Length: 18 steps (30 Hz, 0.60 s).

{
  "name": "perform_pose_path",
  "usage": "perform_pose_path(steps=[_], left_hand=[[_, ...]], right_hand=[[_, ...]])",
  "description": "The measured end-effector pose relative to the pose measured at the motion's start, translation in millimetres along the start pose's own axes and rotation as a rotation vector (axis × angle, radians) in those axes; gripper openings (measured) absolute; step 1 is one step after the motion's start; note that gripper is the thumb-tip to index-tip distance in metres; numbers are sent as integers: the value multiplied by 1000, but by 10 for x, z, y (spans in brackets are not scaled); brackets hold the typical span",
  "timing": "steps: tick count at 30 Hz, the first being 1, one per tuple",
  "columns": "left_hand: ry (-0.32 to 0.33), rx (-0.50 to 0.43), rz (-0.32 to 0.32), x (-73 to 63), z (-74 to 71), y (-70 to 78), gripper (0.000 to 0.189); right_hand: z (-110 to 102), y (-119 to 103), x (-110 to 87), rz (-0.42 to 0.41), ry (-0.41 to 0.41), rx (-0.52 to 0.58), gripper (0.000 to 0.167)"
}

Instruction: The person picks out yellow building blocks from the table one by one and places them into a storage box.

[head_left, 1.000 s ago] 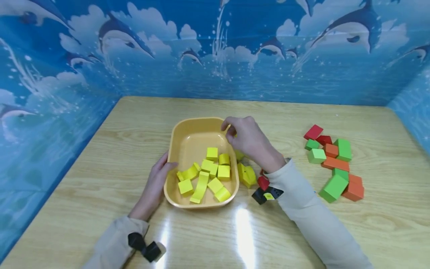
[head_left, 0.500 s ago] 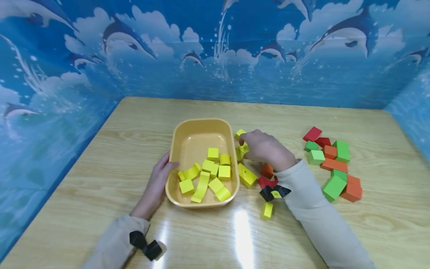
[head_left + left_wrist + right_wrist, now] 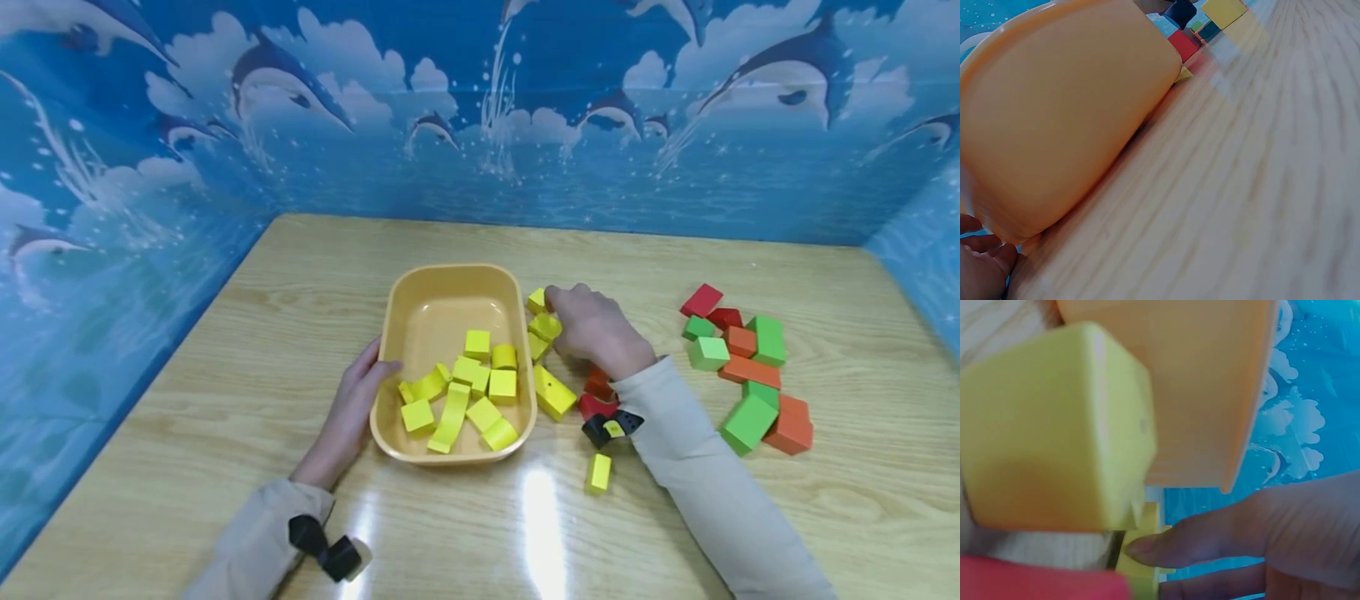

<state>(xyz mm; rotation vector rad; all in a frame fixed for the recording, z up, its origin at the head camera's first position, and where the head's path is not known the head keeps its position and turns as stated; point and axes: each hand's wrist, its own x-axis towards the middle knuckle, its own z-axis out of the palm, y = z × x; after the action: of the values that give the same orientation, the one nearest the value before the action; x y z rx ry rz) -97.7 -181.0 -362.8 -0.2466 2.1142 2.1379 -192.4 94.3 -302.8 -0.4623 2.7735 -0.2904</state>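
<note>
My left hand (image 3: 348, 408) grips the left side of a yellow-orange plastic tub (image 3: 427, 283), thumb over the rim and fingers outside. Inside the tub lie several yellow blocks, among them a cube (image 3: 417, 417) and a wavy block (image 3: 450, 417). Just beyond the tub's right side, my right hand (image 3: 596, 329) pinches a curved yellow block (image 3: 545, 326). Beside that block are a small yellow block (image 3: 536, 300) and another yellow one (image 3: 536, 346). In the right wrist view, the thumb (image 3: 1191, 540) presses on yellow wood, partly hidden by a large near block (image 3: 1035, 437).
Near the right wrist lie a yellow block with a dark dot (image 3: 553, 393), a red block (image 3: 597, 406), an orange block (image 3: 598, 383) and a small upright yellow block (image 3: 597, 473). Red, orange and green blocks (image 3: 750, 421) cluster farther right. A dolphin-print backdrop (image 3: 480, 167) borders the table.
My right hand has moved from above the tub's right rim down to the yellow blocks outside it, then slightly right, taking hold of the curved block. My left hand stays on the tub.
</note>
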Motion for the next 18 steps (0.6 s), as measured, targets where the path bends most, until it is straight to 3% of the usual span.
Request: perform_pose_path(steps=[6, 11, 14, 18], left_hand=[[4, 28, -13, 11, 0, 2, 60], [4, 22, -29, 17, -6, -13, 60], [1, 17, -28, 18, -1, -10, 59], [4, 14, -26, 13, 3, -7, 59]], right_hand=[[-156, -6, -103, -54, 172, 25, 43], [-240, -260, -222, -209, 300, 89, 44], [-222, -506, -200, -334, 287, 90, 43], [-139, -787, -37, -462, 165, 33, 42]])
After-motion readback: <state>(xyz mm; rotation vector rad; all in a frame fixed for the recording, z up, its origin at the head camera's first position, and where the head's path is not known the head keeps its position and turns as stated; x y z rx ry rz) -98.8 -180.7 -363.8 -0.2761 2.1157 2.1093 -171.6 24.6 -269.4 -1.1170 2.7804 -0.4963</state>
